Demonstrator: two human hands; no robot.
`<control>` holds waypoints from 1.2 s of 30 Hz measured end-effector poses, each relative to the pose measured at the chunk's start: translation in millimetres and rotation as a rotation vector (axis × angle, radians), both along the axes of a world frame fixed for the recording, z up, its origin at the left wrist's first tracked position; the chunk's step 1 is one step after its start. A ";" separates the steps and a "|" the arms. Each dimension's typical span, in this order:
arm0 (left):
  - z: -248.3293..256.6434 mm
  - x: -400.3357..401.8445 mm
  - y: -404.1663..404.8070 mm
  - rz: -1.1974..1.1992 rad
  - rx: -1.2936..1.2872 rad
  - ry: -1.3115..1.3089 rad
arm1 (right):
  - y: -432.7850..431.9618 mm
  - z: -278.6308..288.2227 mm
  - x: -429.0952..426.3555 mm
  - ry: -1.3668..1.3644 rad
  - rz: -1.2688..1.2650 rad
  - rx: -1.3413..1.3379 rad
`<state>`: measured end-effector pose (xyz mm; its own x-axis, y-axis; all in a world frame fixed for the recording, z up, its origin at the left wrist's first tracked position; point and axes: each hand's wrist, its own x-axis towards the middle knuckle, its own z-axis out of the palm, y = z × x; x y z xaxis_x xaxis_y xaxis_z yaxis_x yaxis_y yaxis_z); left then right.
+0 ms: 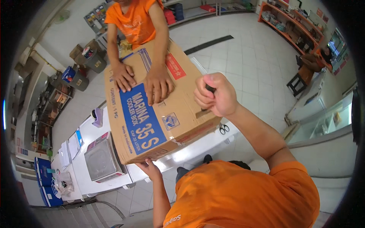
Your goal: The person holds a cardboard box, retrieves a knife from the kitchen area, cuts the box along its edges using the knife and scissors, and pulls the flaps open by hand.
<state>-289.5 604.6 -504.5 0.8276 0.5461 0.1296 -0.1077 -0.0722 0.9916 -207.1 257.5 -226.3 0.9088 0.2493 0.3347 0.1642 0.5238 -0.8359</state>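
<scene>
A large cardboard box with a blue printed panel and a red label lies on the white table in front of me. My right hand is a fist around a black-handled tool, over the box's right end. Its lower end is mostly hidden by the fist, so I cannot tell its kind. Low at the box's near left corner, my left hand holds the bottom edge, its fingers partly hidden beneath. Across the box, a co-worker in an orange shirt presses both hands flat on the top.
Scissors lie by the box's right end. Left on the white table are a boxed grey appliance, a purple tape dispenser and papers. Bins stand beyond. Another person sits at far right near orange shelves.
</scene>
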 end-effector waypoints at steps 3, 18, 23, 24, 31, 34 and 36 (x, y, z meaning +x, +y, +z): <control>-14.6 -5.0 6.4 -0.072 -0.110 -0.030 | -2.0 11.3 -6.2 -0.018 0.008 0.002; -16.7 -3.7 -22.7 -0.096 -0.042 -0.024 | 10.2 -0.6 -3.5 -0.057 0.024 0.264; -0.7 -1.2 -24.4 -0.065 0.008 -0.075 | 12.0 -10.9 -8.5 -0.051 -0.029 0.110; -3.3 -0.6 -20.7 -0.040 0.000 -0.060 | 14.4 -15.4 -12.7 -0.049 -0.094 0.035; -19.5 -6.6 32.0 -0.027 0.077 0.021 | 35.4 -38.1 -26.9 -0.051 -0.060 -0.015; -0.4 6.4 52.5 0.007 0.006 0.026 | 47.5 -35.0 -22.7 -0.138 0.090 -0.231; 6.9 12.1 71.2 0.055 -0.039 -0.004 | 65.6 -15.1 -9.7 -0.225 0.211 -0.357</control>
<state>-277.4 675.8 -497.6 0.7958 0.5953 0.1109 -0.1091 -0.0393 0.9933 -216.8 323.0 -241.4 0.7407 0.5562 0.3768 0.2824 0.2513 -0.9258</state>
